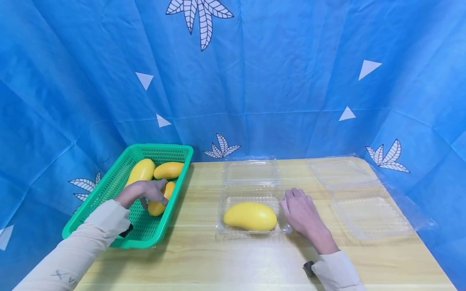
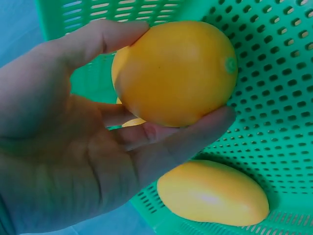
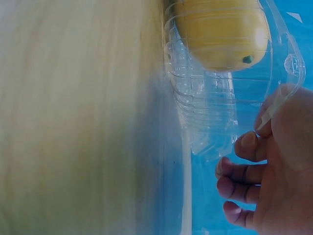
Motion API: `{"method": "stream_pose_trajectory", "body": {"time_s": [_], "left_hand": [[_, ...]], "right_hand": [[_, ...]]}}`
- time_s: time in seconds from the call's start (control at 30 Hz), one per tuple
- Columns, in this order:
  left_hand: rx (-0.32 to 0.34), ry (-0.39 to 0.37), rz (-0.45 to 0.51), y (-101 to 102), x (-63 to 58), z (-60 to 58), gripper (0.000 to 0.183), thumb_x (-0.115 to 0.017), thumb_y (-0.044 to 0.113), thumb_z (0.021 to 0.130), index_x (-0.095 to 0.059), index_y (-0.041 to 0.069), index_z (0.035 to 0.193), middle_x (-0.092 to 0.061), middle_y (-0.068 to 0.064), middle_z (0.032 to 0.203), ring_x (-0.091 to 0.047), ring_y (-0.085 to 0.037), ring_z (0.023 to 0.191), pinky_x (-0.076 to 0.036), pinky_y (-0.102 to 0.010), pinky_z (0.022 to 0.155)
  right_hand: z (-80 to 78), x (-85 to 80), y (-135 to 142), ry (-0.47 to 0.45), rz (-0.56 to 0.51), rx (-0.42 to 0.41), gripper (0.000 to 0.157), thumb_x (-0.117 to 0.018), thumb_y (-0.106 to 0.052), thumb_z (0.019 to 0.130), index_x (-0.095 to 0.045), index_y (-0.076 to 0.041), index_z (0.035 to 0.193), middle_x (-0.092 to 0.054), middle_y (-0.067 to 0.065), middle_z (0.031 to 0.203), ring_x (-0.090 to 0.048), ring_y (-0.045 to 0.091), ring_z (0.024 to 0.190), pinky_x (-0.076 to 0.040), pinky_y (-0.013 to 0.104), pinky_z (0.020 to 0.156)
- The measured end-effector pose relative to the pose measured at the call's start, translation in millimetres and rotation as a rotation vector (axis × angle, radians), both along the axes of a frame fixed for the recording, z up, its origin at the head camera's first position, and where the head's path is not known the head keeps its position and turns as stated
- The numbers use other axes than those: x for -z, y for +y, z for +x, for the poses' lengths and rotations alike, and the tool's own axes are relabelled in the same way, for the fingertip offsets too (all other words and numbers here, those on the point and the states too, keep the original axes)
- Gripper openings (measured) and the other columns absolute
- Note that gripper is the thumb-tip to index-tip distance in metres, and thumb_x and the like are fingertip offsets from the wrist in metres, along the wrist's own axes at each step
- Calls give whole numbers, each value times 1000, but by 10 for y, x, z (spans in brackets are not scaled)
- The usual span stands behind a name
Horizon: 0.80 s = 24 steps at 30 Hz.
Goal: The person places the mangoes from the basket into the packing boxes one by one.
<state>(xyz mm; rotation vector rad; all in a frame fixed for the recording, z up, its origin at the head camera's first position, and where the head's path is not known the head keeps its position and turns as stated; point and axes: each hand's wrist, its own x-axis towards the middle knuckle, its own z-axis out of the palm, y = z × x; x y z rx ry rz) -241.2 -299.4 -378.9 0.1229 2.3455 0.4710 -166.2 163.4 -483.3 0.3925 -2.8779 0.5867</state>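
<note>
My left hand (image 1: pixel 151 190) reaches into a green basket (image 1: pixel 187 161) and grips an orange-yellow mango (image 2: pixel 176 73), thumb on one side and fingers on the other. Another mango (image 2: pixel 212 193) lies near it in the left wrist view. On the table, a hinged clear plastic box (image 1: pixel 251 171) lies with its lid folded back, and a large yellow mango (image 1: pixel 250 216) sits in its front half. At the right side of this box, my right hand (image 1: pixel 300 212) pinches the rim between thumb and forefinger. The other fingers are loosely curled in the right wrist view.
A second clear plastic box (image 1: pixel 371 214) lies unfolded at the table's right. In the basket are also a yellow mango (image 1: pixel 142 170) and an orange-yellow one (image 1: pixel 168 170). A blue patterned cloth (image 1: pixel 284 81) hangs behind the wooden table (image 1: pixel 204 266).
</note>
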Motion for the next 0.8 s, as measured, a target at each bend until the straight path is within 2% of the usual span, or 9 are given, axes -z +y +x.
{"method": "stream_pose_trajectory", "body": {"time_s": [0.1, 0.23, 0.43, 0.57, 0.8], "left_hand": [[-4, 32, -8, -8, -64, 22, 92, -75, 20, 91, -17, -9, 156, -30, -39, 150, -54, -49, 120, -61, -50, 71], [4, 75, -28, -21, -135, 47, 94, -78, 23, 86, -22, -6, 155, -38, -38, 145, -59, -39, 108, -59, -47, 70], [-7, 69, 10, -47, -239, 92, 92, -77, 22, 86, -21, -6, 154, -51, -27, 125, -61, -32, 96, -58, -45, 69], [11, 102, 54, -63, -365, 114, 94, -76, 22, 88, -17, -8, 155, -53, -22, 117, -61, -28, 90, -56, -42, 70], [48, 197, 211, -46, -565, 143, 94, -76, 25, 92, -15, -12, 153, -50, -29, 127, -58, -33, 104, -56, -40, 78]], "right_hand": [[-4, 1, 2, 6, 0, 1, 21, -46, -16, 104, -61, -5, 93, -59, 12, 94, -55, 31, 92, -46, 45, 77], [-8, 10, 7, 7, 0, 0, 21, -46, -17, 104, -61, -5, 93, -59, 12, 93, -55, 31, 92, -46, 45, 77], [3, 35, 13, -9, -18, -1, 24, -46, -18, 105, -63, -2, 99, -61, 15, 98, -56, 32, 96, -48, 48, 79], [-1, 49, 7, -9, -22, -3, 23, -46, -17, 104, -62, -4, 96, -61, 13, 95, -55, 30, 92, -48, 45, 77], [-12, 38, 5, 8, -13, -6, 21, -46, -17, 104, -61, -6, 92, -59, 11, 93, -54, 29, 89, -47, 45, 75]]}}
